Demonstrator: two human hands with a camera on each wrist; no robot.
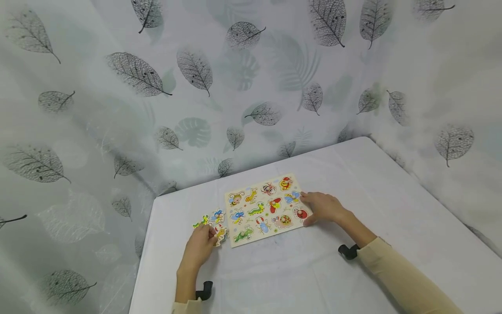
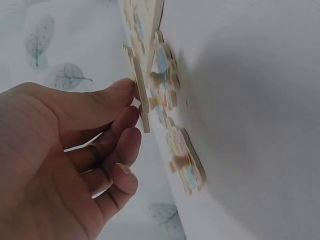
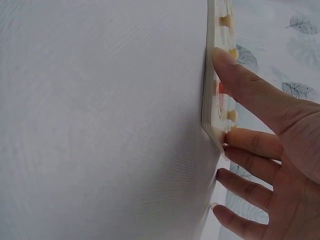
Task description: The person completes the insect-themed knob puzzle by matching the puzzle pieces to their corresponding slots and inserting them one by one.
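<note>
My left hand (image 1: 200, 246) pinches a thin wooden puzzle piece (image 2: 140, 87) between thumb and fingertips; the piece shows edge-on in the left wrist view, so its picture is hidden there. Loose knobbed pieces lie close by, among them a green one (image 1: 201, 221) and a blue-winged insect (image 1: 217, 216). To their right lies the wooden puzzle board (image 1: 252, 211) with rows of colourful insects. My right hand (image 1: 325, 207) touches the board's right edge near its front corner. Its thumb (image 3: 225, 57) lies on the board's side, and the fingers extend fairly straight past the corner.
A white cloth covers the table (image 1: 282, 270). Leaf-patterned curtains (image 1: 251, 87) hang behind it and at both sides. Black curved fittings (image 1: 348, 251) show beside both wrists.
</note>
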